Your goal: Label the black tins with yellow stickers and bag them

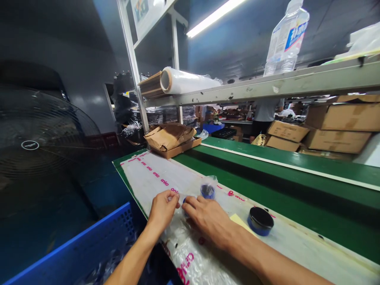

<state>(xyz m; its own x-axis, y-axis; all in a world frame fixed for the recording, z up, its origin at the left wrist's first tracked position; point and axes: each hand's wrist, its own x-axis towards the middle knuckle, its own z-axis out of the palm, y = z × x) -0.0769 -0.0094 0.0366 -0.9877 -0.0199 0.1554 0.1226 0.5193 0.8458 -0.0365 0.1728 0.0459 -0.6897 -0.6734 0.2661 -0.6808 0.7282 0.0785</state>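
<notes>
My left hand (164,208) is closed in a pinch above the white work surface; whatever lies between the fingertips is too small to make out. Just to its right, my right hand (204,215) curls its fingers over a blue object that is mostly hidden beneath them. Beyond the right hand stands a blue round item in clear plastic (207,191). A round container with a black top and blue side (260,221) rests to the right of my right wrist, beside a yellow sheet (242,223). Clear plastic bags (196,253) lie below my hands.
A blue crate (89,241) holding plastic stands at the lower left. Behind the work surface runs a green conveyor (225,170). A cardboard tray (184,148) with brown paper sits at the far end. Overhead, a shelf (252,90) carries a plastic roll and a bottle.
</notes>
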